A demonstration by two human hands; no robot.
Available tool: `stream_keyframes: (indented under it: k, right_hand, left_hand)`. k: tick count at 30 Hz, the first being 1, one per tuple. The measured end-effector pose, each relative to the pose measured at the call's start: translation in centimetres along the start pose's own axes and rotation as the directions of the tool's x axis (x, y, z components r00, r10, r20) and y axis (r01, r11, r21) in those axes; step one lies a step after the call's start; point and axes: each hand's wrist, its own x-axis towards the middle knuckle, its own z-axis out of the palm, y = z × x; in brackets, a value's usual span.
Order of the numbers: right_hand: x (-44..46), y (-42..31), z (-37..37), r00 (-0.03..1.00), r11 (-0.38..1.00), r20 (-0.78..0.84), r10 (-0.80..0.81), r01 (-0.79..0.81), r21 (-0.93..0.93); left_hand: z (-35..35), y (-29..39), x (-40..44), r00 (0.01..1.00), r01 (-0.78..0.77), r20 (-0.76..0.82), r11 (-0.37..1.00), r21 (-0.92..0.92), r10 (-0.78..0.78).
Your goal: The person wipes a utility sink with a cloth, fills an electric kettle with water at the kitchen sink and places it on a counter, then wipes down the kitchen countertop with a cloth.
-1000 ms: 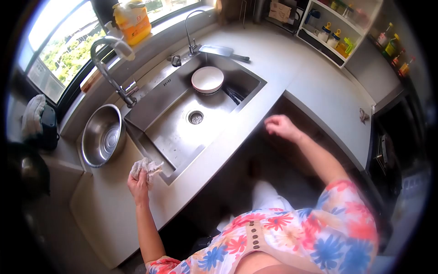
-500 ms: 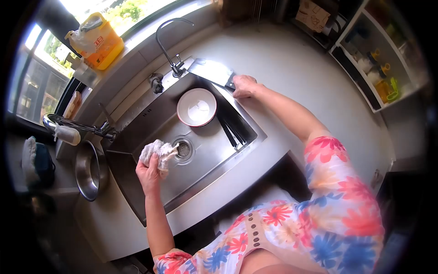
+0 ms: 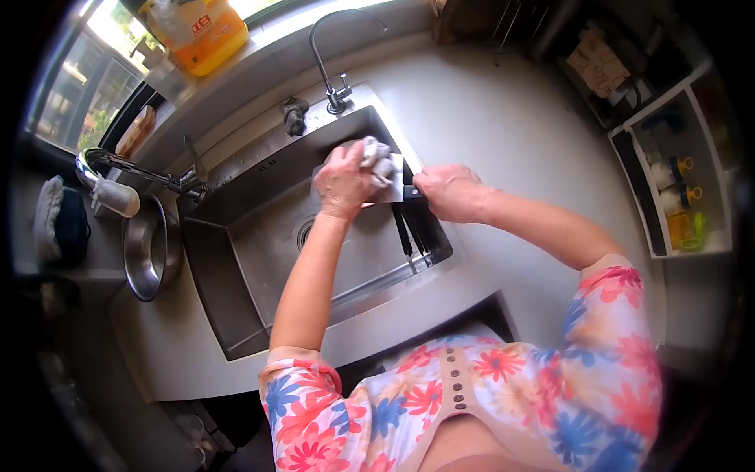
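Note:
My right hand (image 3: pixel 452 193) is closed around the dark handle of a cleaver (image 3: pixel 393 191), holding it over the right side of the sink. Bunched in my left hand (image 3: pixel 343 186) is a pale cloth (image 3: pixel 380 163), pressed against the cleaver's blade. Most of the blade is covered by that hand and the cloth. Beneath them the white bowl in the sink is almost wholly hidden, with only a bit of its red rim (image 3: pixel 368 205) showing.
The steel sink (image 3: pixel 267 244) has long black utensils (image 3: pixel 406 236) along its right wall. Behind it stands a thin tap (image 3: pixel 336 98), with a dark rag (image 3: pixel 295 116) beside it. A larger tap (image 3: pixel 177 182) and a metal basin (image 3: pixel 149 256) are at left.
The cleaver has left the counter beside the thin tap and is now over the sink in my right hand. My left hand has brought the cloth up and right onto its blade.

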Motion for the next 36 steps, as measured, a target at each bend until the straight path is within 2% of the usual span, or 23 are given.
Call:
stream_keyframes:
  k: [1, 3, 4, 5, 7, 8, 9, 11, 13, 14, 15, 17, 20, 22, 24, 25, 27, 28, 29, 30, 31, 33, 36]
  right_hand:
    - [-0.8, 0.3, -0.1, 1.000, 1.000, 0.000, -0.011, 0.011, 0.006]
    - [-2.3, 1.2, -0.5, 0.999, 0.999, -0.006, -0.035, 0.035, 0.004]
    - [-3.2, 1.5, -0.5, 0.996, 0.997, -0.064, -0.067, 0.069, 0.037]
    - [-3.7, 1.9, -0.1, 1.000, 0.942, -0.007, 0.004, -0.001, 0.335]
    - [-4.2, 2.3, 0.9, 0.985, 0.573, 0.156, 0.078, -0.173, 0.801]
    - [-4.4, 1.7, 0.8, 0.920, 0.115, 0.390, 0.046, -0.393, 0.912]
    - [-4.4, 1.0, 1.4, 0.906, -0.138, 0.423, -0.007, -0.420, 0.897]
    - [-3.8, 0.2, 2.9, 0.916, -0.510, 0.362, -0.174, -0.398, 0.762]
    - [-3.2, -0.4, 4.0, 0.897, -0.599, 0.353, -0.267, -0.442, 0.668]
    - [-3.1, -0.7, 4.2, 0.887, -0.636, 0.344, -0.308, -0.460, 0.619]
    - [-3.2, -1.0, 4.0, 0.865, -0.619, 0.337, -0.371, -0.501, 0.605]
    - [-4.1, -0.9, 3.5, 0.859, -0.635, 0.283, -0.426, -0.507, 0.583]
    - [-6.1, 0.2, 2.1, 0.884, -0.662, 0.223, -0.411, -0.458, 0.594]
    - [-7.8, 1.5, 0.0, 0.905, -0.546, 0.315, -0.286, -0.424, 0.722]
    - [-9.8, 3.6, -1.4, 0.941, -0.440, 0.328, -0.086, -0.331, 0.835]
    - [-10.7, 5.3, -2.2, 0.961, -0.305, 0.274, 0.047, -0.247, 0.920]
    - [-11.8, 8.0, -6.5, 0.919, 0.223, 0.161, 0.361, -0.252, 0.942]
    - [-12.1, 9.9, -8.7, 0.899, 0.476, 0.051, 0.436, -0.278, 0.834]
    - [-12.6, 12.3, -10.4, 0.870, 0.748, -0.148, 0.470, -0.304, 0.590]
    - [-12.8, 13.8, -13.3, 0.841, 0.871, -0.256, 0.477, -0.414, 0.263]
    - [-13.1, 15.4, -15.6, 0.846, 0.896, -0.379, 0.375, -0.435, -0.085]
    - [-13.3, 20.0, -19.2, 0.838, 0.771, -0.492, 0.236, -0.470, -0.430]
    - [-12.6, 25.3, -24.7, 0.778, 0.592, -0.526, 0.343, -0.614, -0.522]
  left_hand:
    - [-0.1, -2.6, 0.0, 0.999, 0.033, 0.020, 0.987, 0.158, -0.037]
    - [0.1, -9.7, -0.3, 0.987, 0.153, -0.081, 0.973, 0.171, -0.141]
    - [-1.1, -11.6, -0.5, 0.958, 0.279, -0.093, 0.958, 0.067, -0.272]
    - [-2.7, -12.1, -0.7, 0.899, 0.398, -0.151, 0.910, -0.117, -0.412]
    - [-4.0, -13.4, -1.5, 0.823, 0.388, -0.211, 0.794, -0.468, -0.527]
    - [-4.2, -13.0, -2.0, 0.814, 0.356, -0.211, 0.752, -0.555, -0.541]
    - [-4.3, -12.1, -2.4, 0.805, 0.319, -0.212, 0.705, -0.633, -0.555]
    - [-4.9, -5.0, -3.0, 0.869, 0.150, -0.124, 0.495, -0.856, -0.478]
    - [-2.5, -1.4, -4.7, 0.955, -0.031, -0.252, 0.787, -0.616, -0.160]
    - [-2.4, 1.0, -5.2, 0.972, -0.136, -0.230, 0.895, -0.426, 0.039]
    - [-2.5, 2.6, -5.3, 0.958, -0.266, -0.167, 0.937, -0.226, 0.232]
    - [-1.8, 2.4, -4.6, 0.930, -0.328, -0.234, 0.926, -0.186, 0.282]
    - [-0.4, -0.9, -1.7, 0.917, -0.222, -0.368, 0.963, -0.155, 0.153]
    - [0.0, -2.9, -0.3, 0.937, -0.100, -0.350, 0.976, -0.196, 0.026]
    - [0.8, -2.4, 0.3, 0.944, -0.093, -0.329, 0.979, -0.183, 0.029]
    - [1.7, -2.1, 0.4, 0.947, -0.104, -0.319, 0.974, -0.202, 0.034]
    - [3.5, 0.1, 0.6, 0.961, -0.148, -0.264, 0.961, -0.235, 0.083]
    - [4.3, 1.5, 0.8, 0.973, -0.152, -0.205, 0.958, -0.244, 0.102]
    - [5.2, 3.1, 1.1, 0.982, -0.152, -0.147, 0.955, -0.254, 0.117]
    - [6.1, 4.7, 1.5, 0.984, -0.165, -0.102, 0.960, -0.226, 0.145]
    - [7.1, 6.2, 1.9, 0.984, -0.178, -0.058, 0.964, -0.198, 0.170]
    - [9.6, 8.3, 2.2, 0.972, -0.224, 0.039, 0.960, -0.165, 0.234]
    - [12.6, 9.2, 1.8, 0.977, -0.212, -0.018, 0.971, -0.113, 0.211]
